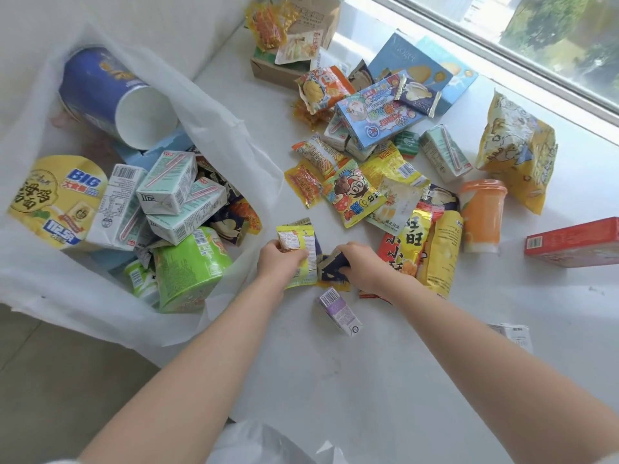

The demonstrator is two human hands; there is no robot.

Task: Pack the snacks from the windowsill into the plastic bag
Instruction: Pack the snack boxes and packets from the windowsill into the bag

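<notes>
A white plastic bag gapes open at the left, holding a blue tube can, a yellow noodle bowl, several drink cartons and green cups. Many snack packets lie scattered on the white windowsill. My left hand grips a yellow-green snack packet just right of the bag's mouth. My right hand holds a dark blue snack packet beside it. A small purple carton lies just below both hands.
An orange jelly cup, a red box, a yellow popcorn bag and a blue biscuit box sit to the right and back. The window frame runs along the far right. A brown paper bag stands at the back.
</notes>
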